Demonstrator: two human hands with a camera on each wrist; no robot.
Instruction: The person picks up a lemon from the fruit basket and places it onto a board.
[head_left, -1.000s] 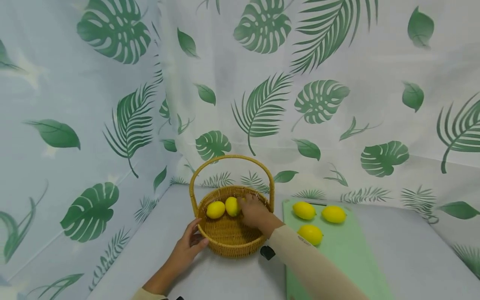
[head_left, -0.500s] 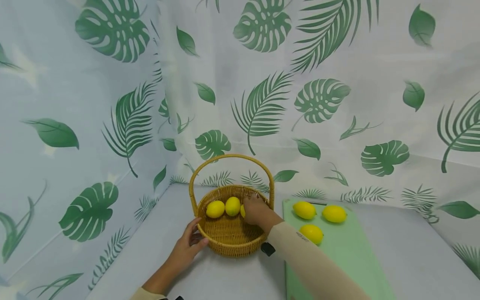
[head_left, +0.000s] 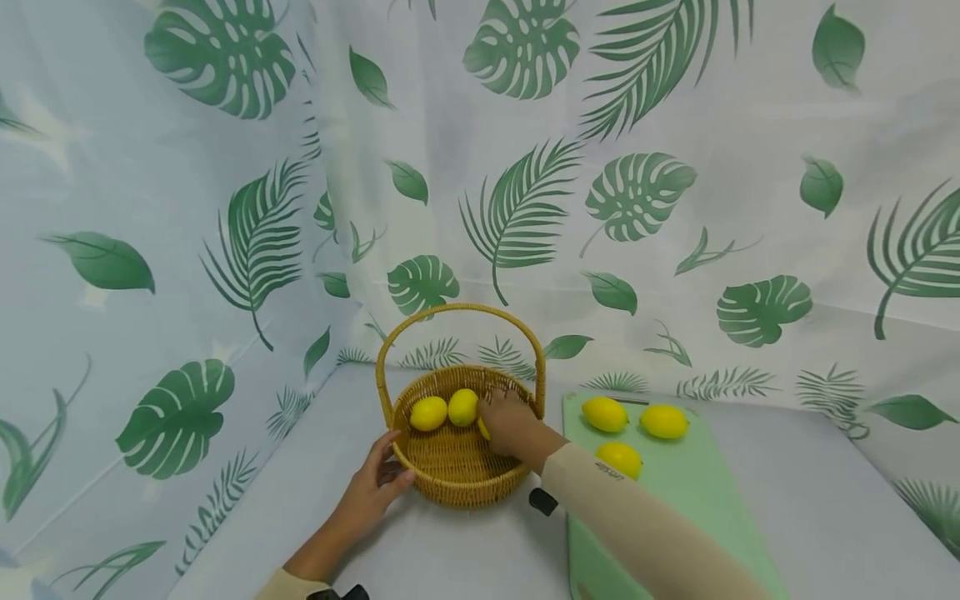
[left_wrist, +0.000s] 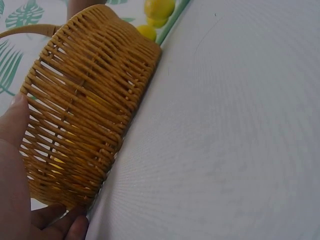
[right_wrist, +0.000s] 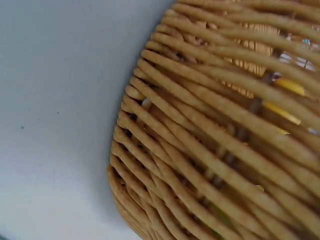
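A wicker basket [head_left: 457,496] with a tall arched handle stands on the white table. My left hand [head_left: 367,492] holds its near left side, thumb toward the front rim and fingers along the wall. The left wrist view shows the fingers bent against the wicker wall [left_wrist: 90,100]. Reaching inside the basket's right half, my right hand [head_left: 513,421] grips a lemon [head_left: 483,428], mostly hidden under the fingers. To its left lie two more yellow lemons, one upright [head_left: 462,407] and one on its side [head_left: 428,413]. The right wrist view shows mainly woven wicker [right_wrist: 200,125], the hand itself out of sight.
Right of the basket lies a pale green cutting board [head_left: 675,508]. Three lemons rest near its far end: one at the left [head_left: 604,414], one at the right [head_left: 663,422], one nearer [head_left: 619,460] beside my sleeve. A leaf-patterned curtain [head_left: 660,275] closes off the back.
Inside the basket my right hand shifts a little rightward, off the middle lemon, and then settles lower over the rightmost one. My left hand stays at the basket's side. The head view tilts slightly.
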